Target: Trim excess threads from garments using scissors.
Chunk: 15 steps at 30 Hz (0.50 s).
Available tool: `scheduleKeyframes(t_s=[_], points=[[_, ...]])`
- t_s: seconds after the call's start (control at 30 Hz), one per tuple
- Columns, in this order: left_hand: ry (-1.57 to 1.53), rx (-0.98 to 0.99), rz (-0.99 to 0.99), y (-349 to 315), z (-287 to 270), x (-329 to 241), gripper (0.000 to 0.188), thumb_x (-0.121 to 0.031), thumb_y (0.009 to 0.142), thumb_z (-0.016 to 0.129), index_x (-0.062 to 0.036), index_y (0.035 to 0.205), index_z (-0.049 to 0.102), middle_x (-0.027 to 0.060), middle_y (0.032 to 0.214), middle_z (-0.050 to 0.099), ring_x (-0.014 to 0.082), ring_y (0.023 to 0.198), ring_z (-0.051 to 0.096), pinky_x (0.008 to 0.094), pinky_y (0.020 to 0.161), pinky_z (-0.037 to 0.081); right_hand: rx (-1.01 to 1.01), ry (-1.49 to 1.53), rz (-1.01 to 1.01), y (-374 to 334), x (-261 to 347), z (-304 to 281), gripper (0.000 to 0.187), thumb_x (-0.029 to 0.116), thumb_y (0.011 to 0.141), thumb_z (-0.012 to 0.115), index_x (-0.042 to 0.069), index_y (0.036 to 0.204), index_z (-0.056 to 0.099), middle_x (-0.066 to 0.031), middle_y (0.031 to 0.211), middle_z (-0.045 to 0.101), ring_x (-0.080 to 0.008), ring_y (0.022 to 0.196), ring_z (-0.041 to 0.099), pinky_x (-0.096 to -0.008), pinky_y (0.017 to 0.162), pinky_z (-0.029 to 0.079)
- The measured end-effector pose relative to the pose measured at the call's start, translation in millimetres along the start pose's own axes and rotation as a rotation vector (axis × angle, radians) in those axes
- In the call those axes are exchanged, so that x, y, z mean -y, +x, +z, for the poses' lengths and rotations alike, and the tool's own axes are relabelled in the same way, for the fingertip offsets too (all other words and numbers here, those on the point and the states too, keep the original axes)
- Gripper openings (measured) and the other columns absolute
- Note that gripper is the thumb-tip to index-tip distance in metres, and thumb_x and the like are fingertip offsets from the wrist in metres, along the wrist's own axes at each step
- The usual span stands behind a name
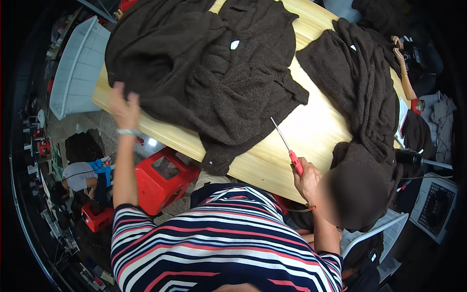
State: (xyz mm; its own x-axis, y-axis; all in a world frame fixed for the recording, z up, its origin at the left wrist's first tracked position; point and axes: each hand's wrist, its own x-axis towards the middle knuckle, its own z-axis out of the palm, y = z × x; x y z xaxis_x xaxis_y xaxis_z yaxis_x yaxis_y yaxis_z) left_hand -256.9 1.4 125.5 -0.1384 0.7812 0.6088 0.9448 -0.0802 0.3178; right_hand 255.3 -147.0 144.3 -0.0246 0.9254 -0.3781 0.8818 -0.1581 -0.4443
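Observation:
My right hand (pixel 305 182) is closed round the red handle of a screwdriver-like tool (pixel 284 138). Its long thin metal shaft points up and left over the wooden table (pixel 311 117), its tip close to the edge of a dark brown knit garment (pixel 233 92). The garments lie bunched across the left and middle of the table, with a small white tag (pixel 234 45) on one. Slightly smeared by motion, my left hand (pixel 124 104) is raised by the table's left edge, fingers apart, beside the dark knit fabric. I cannot tell whether it touches the fabric.
More dark knitwear (pixel 362 82) lies along the table's right side, where another person's hands (pixel 399 51) rest near it. A person's head (pixel 357 197) is close beside my right arm. A red stool (pixel 165 177) stands below the near left edge; a white plastic bin (pixel 78 68) is left.

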Motion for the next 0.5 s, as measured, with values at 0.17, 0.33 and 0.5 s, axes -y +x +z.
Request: scheduleKeyframes(t_s=[0.17, 0.33, 0.5], points=[[-0.128, 0.779, 0.459, -103, 13, -99, 0.072, -0.019, 0.056, 0.084, -0.0072, 0.122, 0.057, 0.0150, 0.120, 0.056, 0.0329, 0.119, 0.049, 0.0503, 0.108, 0.030, 0.030, -0.005, -0.022, 2, 13, 7, 0.017, 0.013, 0.085, 0.062, 0.008, 0.101, 0.061, -0.0192, 0.079, 0.063, -0.0373, 0.078, 0.062, -0.0476, 0.071, 0.049], [0.004, 0.923, 0.530, -126, 35, -92, 0.056, -0.012, 0.061, 0.078, -0.0115, 0.115, 0.062, 0.0076, 0.098, 0.064, 0.0253, 0.101, 0.058, 0.0466, 0.106, 0.034, 0.095, 0.023, -0.073, -1, 27, 9, 0.016, 0.012, 0.084, 0.063, 0.007, 0.099, 0.061, -0.0187, 0.080, 0.063, -0.0368, 0.078, 0.062, -0.0468, 0.072, 0.049], [-0.497, 0.809, 0.446, -111, 7, -151, 0.042, -0.013, 0.063, 0.074, -0.0079, 0.103, 0.063, 0.0079, 0.087, 0.067, 0.0282, 0.079, 0.065, 0.0395, 0.073, 0.051, 0.148, 0.323, -0.173, 16, 35, 35, 0.015, 0.014, 0.088, 0.061, 0.005, 0.101, 0.062, -0.0200, 0.084, 0.063, -0.0345, 0.080, 0.063, -0.0419, 0.074, 0.050]])
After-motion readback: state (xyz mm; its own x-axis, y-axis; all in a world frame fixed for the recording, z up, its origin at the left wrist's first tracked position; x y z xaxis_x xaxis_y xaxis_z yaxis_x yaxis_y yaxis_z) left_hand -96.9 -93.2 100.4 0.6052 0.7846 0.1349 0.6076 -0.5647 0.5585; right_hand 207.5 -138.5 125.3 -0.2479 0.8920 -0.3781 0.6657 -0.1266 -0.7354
